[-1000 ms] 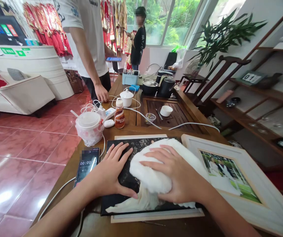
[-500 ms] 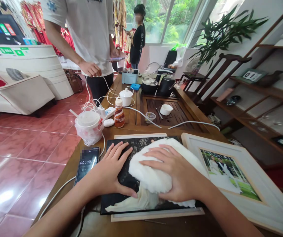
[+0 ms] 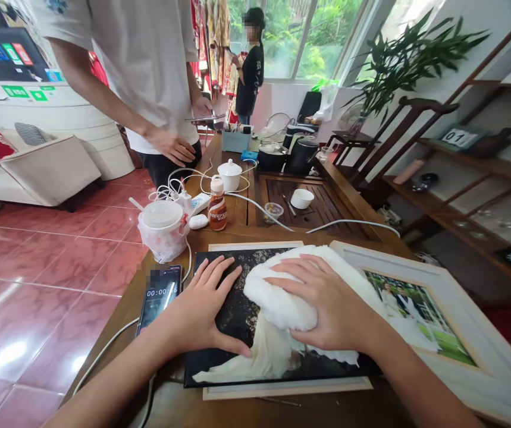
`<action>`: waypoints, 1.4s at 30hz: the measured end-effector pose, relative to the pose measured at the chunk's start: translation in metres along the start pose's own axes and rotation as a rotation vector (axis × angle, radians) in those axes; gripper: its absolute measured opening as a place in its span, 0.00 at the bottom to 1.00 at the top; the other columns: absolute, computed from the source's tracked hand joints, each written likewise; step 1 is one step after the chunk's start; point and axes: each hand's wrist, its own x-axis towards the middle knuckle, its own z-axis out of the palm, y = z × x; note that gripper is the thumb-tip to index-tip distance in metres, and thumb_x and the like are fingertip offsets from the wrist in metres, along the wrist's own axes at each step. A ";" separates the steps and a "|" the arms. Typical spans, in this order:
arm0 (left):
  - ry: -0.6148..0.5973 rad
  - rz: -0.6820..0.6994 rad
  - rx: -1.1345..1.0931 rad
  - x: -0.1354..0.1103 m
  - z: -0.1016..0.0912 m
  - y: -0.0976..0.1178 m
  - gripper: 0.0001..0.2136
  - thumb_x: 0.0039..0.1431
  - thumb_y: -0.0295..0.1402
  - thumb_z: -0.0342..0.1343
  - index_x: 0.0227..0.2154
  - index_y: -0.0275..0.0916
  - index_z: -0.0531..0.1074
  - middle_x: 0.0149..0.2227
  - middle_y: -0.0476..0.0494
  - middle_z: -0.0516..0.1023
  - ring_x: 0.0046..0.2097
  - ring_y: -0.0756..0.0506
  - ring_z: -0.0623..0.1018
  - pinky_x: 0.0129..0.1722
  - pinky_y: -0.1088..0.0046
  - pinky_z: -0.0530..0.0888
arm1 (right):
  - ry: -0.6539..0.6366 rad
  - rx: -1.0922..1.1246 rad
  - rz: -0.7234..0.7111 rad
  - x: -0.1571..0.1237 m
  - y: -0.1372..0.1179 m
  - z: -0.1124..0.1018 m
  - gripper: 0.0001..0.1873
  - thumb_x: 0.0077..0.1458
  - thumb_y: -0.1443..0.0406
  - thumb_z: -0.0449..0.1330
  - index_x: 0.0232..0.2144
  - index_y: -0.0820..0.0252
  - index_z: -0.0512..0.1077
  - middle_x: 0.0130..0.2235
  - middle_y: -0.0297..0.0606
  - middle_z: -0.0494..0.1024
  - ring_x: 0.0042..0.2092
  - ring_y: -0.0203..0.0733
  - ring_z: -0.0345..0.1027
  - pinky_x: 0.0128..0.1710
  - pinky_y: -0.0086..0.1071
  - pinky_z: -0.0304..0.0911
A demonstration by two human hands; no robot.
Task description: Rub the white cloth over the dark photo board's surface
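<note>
A dark photo panel (image 3: 232, 318) lies flat on the wooden table, with a pale dress-like shape (image 3: 255, 356) across its lower part. My left hand (image 3: 204, 303) rests on the panel's left side, fingers spread, holding nothing. On the right half, my right hand (image 3: 326, 303) presses a thick white fluffy cloth (image 3: 277, 297) against the surface, its fingers curled over it. The cloth hides much of the panel's right side. Beneath the panel, a light wooden frame (image 3: 282, 389) shows at the front and back edges.
A framed wedding photo (image 3: 420, 318) leans in from the right. Left of the panel lie a phone (image 3: 159, 297) and a lidded tub (image 3: 163, 229). Behind are a Nescafé bottle (image 3: 218, 208), a white lidded cup (image 3: 229, 175) and cables. A co-worker (image 3: 134, 77) stands at the table's left side.
My right hand and the fluffy cloth have shifted slightly right over the panel. My left hand stays put. The co-worker's hand has lowered, and the cable no longer hangs from it.
</note>
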 end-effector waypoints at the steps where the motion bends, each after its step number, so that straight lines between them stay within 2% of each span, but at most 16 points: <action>1: 0.001 0.000 0.002 0.002 0.000 0.000 0.56 0.43 0.69 0.57 0.67 0.36 0.50 0.69 0.29 0.50 0.69 0.28 0.50 0.65 0.40 0.49 | -0.020 0.014 -0.014 0.001 -0.003 0.000 0.39 0.40 0.56 0.67 0.57 0.44 0.65 0.59 0.39 0.68 0.59 0.57 0.58 0.61 0.56 0.39; 6: 0.013 0.005 0.019 0.010 0.002 0.000 0.54 0.43 0.67 0.58 0.67 0.37 0.52 0.68 0.30 0.51 0.69 0.29 0.50 0.66 0.41 0.49 | -0.105 0.103 -0.107 0.002 -0.016 0.001 0.40 0.41 0.52 0.66 0.59 0.42 0.63 0.60 0.38 0.67 0.61 0.57 0.57 0.62 0.56 0.33; 10: 0.016 0.005 0.024 0.011 0.003 0.000 0.55 0.42 0.68 0.58 0.67 0.37 0.52 0.68 0.30 0.52 0.69 0.29 0.50 0.66 0.41 0.49 | -0.113 0.125 -0.115 0.002 -0.016 0.002 0.41 0.39 0.52 0.67 0.58 0.41 0.64 0.60 0.37 0.67 0.60 0.55 0.57 0.62 0.55 0.35; 15: 0.000 0.001 0.006 0.003 0.002 0.000 0.57 0.41 0.70 0.56 0.67 0.36 0.51 0.68 0.29 0.50 0.69 0.27 0.50 0.65 0.40 0.49 | -0.063 0.066 -0.048 0.001 -0.005 0.001 0.42 0.36 0.56 0.68 0.57 0.42 0.66 0.58 0.37 0.69 0.59 0.56 0.60 0.61 0.55 0.40; 19: 0.004 0.000 -0.015 -0.004 0.001 0.000 0.57 0.41 0.69 0.57 0.68 0.37 0.50 0.69 0.29 0.50 0.69 0.27 0.50 0.65 0.40 0.49 | 0.028 0.006 0.000 -0.001 0.008 -0.001 0.37 0.40 0.58 0.67 0.56 0.46 0.67 0.58 0.40 0.70 0.58 0.56 0.62 0.59 0.54 0.48; 22: 0.011 0.000 -0.020 -0.006 0.001 0.001 0.56 0.41 0.69 0.57 0.68 0.38 0.50 0.69 0.29 0.50 0.69 0.27 0.50 0.65 0.39 0.48 | 0.073 -0.022 0.011 -0.002 0.014 -0.002 0.33 0.43 0.57 0.66 0.55 0.48 0.68 0.57 0.41 0.71 0.57 0.57 0.62 0.58 0.54 0.50; 27: 0.017 0.003 -0.017 -0.001 0.002 0.001 0.56 0.42 0.68 0.58 0.67 0.38 0.50 0.69 0.30 0.50 0.69 0.27 0.50 0.65 0.40 0.49 | 0.009 0.001 -0.009 0.000 0.003 -0.002 0.37 0.41 0.58 0.66 0.56 0.46 0.67 0.58 0.40 0.69 0.58 0.57 0.61 0.60 0.56 0.44; 31: 0.011 0.003 0.005 0.007 0.002 0.001 0.56 0.42 0.68 0.58 0.67 0.37 0.51 0.69 0.29 0.50 0.69 0.28 0.50 0.66 0.41 0.49 | -0.088 0.080 -0.086 0.002 -0.013 -0.002 0.40 0.39 0.54 0.67 0.58 0.43 0.65 0.59 0.39 0.68 0.60 0.58 0.58 0.62 0.58 0.37; 34: 0.001 0.001 0.027 0.011 0.002 0.002 0.56 0.41 0.68 0.58 0.66 0.34 0.52 0.68 0.27 0.51 0.69 0.28 0.50 0.66 0.41 0.49 | -0.132 0.127 -0.129 0.002 -0.019 -0.001 0.42 0.40 0.51 0.67 0.59 0.42 0.63 0.60 0.39 0.67 0.61 0.59 0.57 0.62 0.58 0.35; 37: 0.003 0.000 0.018 0.011 0.001 0.003 0.56 0.41 0.68 0.58 0.66 0.35 0.52 0.68 0.27 0.52 0.69 0.27 0.50 0.65 0.40 0.49 | -0.125 0.126 -0.127 0.002 -0.017 -0.001 0.43 0.38 0.51 0.68 0.58 0.44 0.65 0.59 0.41 0.68 0.60 0.60 0.58 0.62 0.58 0.37; 42: 0.006 0.001 -0.013 0.004 0.001 0.002 0.55 0.42 0.66 0.59 0.67 0.36 0.51 0.68 0.28 0.51 0.68 0.27 0.51 0.65 0.39 0.49 | -0.042 0.038 -0.044 -0.001 -0.002 -0.004 0.39 0.40 0.57 0.67 0.57 0.45 0.66 0.58 0.40 0.70 0.58 0.57 0.60 0.60 0.54 0.45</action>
